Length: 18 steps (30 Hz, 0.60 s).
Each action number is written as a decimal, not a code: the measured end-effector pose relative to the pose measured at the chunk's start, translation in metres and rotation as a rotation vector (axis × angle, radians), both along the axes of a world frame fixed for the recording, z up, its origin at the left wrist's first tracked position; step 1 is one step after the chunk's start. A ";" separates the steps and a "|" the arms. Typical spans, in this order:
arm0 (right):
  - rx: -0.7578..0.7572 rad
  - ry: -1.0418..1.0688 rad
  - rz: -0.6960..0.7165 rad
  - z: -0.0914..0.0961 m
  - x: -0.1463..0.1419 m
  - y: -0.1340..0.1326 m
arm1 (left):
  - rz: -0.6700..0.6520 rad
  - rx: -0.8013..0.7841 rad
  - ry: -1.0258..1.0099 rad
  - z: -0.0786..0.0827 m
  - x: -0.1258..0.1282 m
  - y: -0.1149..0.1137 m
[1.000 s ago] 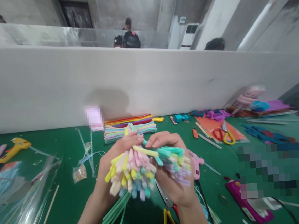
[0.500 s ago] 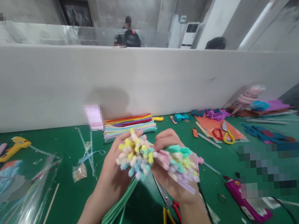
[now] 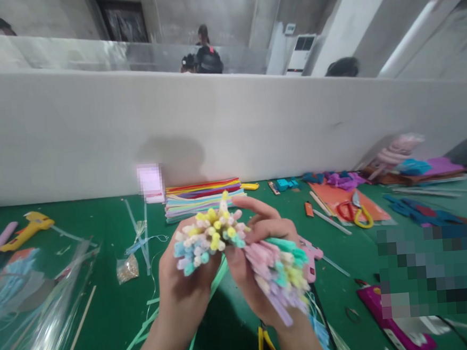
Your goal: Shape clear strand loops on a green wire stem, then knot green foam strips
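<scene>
Two pastel bundles [image 3: 280, 270] — left hand [image 3: 177, 285] grips one, right hand [image 3: 249, 283] another.

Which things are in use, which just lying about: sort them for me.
In use: pastel fuzzy-stick bundle, left hand; second pastel fuzzy-stick bundle, right hand.

Apparently lying about: yellow plastic glue gun; clear bag of tiny beige pieces; red-and-yellow-handled scissors.

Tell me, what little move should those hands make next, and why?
I'd say the right hand might nudge the raised yellow stick down nearer its neighbours. It seems to poke above the other tips of the fuzzy bundle in the left hand, and the right hand is close beside it, though that hand also holds a second bundle.
</scene>
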State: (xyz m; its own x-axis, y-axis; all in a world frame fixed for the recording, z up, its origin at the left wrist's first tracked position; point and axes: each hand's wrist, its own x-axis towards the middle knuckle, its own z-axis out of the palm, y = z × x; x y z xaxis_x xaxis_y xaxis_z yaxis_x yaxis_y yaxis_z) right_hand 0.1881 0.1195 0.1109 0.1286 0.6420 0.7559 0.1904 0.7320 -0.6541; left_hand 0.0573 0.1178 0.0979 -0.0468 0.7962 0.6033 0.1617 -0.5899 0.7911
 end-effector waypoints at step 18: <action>-0.074 -0.046 -0.207 0.011 0.004 -0.006 | -0.060 -0.004 -0.006 -0.007 -0.003 -0.004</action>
